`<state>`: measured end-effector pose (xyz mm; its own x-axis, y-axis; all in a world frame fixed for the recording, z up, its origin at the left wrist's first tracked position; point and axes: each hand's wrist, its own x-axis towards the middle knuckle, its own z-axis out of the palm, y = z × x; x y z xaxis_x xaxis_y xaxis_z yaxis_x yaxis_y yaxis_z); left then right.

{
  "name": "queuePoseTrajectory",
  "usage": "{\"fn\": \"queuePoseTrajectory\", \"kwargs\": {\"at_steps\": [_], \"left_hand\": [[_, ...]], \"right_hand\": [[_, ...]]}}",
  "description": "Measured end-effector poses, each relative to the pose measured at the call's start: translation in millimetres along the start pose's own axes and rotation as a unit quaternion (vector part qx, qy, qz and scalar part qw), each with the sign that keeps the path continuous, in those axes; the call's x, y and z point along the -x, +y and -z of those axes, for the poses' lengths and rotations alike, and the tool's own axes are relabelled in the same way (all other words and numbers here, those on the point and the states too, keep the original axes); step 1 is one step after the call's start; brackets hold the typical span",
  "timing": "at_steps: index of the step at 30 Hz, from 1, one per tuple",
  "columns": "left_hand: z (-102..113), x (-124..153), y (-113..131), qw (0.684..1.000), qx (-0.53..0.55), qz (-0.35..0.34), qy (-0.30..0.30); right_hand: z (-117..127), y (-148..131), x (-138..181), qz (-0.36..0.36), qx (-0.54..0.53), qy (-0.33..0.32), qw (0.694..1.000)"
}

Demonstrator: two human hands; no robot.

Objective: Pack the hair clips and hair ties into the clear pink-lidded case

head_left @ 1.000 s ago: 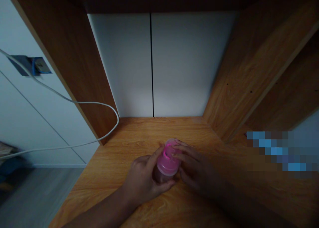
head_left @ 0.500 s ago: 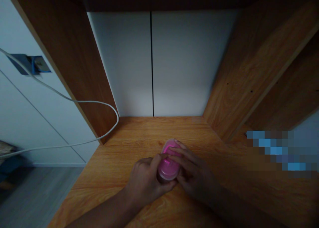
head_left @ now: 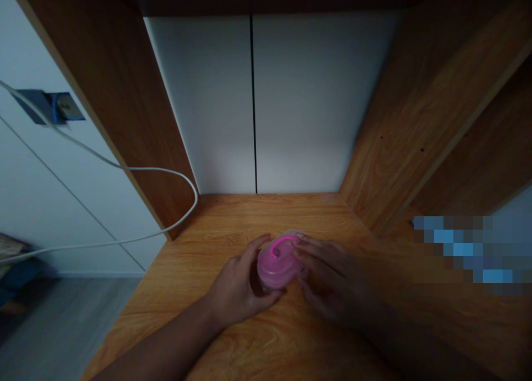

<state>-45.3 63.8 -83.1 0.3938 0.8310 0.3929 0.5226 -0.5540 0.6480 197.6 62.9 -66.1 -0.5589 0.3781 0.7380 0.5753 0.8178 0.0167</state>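
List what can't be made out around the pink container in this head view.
Head view only:
Lower part of the pink container: hidden by the left hand and right hand.
Right hand's fingers: dim, in shadow.
Pixelated patch: blurred, unidentifiable.
Blue and tan heap: dark, cut off by the left edge.

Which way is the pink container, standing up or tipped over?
Tipped, it looks like: its round pink top slants between the left hand and right hand.
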Motion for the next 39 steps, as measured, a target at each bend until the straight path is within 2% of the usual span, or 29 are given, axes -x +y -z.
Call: {"fn": "queuePoseTrajectory", "kwargs": {"at_steps": [3, 6, 10, 14, 19, 22, 29, 39], "left_hand": [[-1.0, 0.9, -4.6, 0.999, 0.046, -0.007, -0.007], [-3.7, 1.6, -6.9, 0.995, 0.095, -0.027, -0.017], [-7.9, 1.5, -6.7, 0.985, 0.163, -0.048, -0.012], [-10.3, 0.9, -5.6, 0.982, 0.183, -0.051, 0.006], [-11.4, -0.3, -10.0, 0.982, 0.186, -0.022, 0.019], [-10.0, -1.9, -11.9, 0.982, 0.188, -0.008, 0.019], [-4.2, -1.6, -13.9, 0.993, 0.119, 0.001, -0.002], [0.9, -0.9, -11.2, 0.998, 0.059, -0.033, -0.010]], "right_hand": [[4.0, 3.9, 0.4, -0.001, 0.023, 0.034, 0.999], [3.4, 9.0, 4.0, -0.037, 0.035, 0.077, 0.996], [-0.6, 16.9, 8.6, -0.089, -0.005, 0.033, 0.995], [-2.8, 21.6, 8.9, -0.134, -0.040, -0.001, 0.990], [-5.6, 23.3, 9.8, -0.150, -0.106, -0.096, 0.978], [-8.2, 23.8, 10.3, -0.178, -0.144, -0.119, 0.966], [-10.1, 22.8, 9.6, -0.216, -0.181, -0.112, 0.953], [-12.1, 18.3, 9.1, -0.260, -0.271, -0.045, 0.926]]}}
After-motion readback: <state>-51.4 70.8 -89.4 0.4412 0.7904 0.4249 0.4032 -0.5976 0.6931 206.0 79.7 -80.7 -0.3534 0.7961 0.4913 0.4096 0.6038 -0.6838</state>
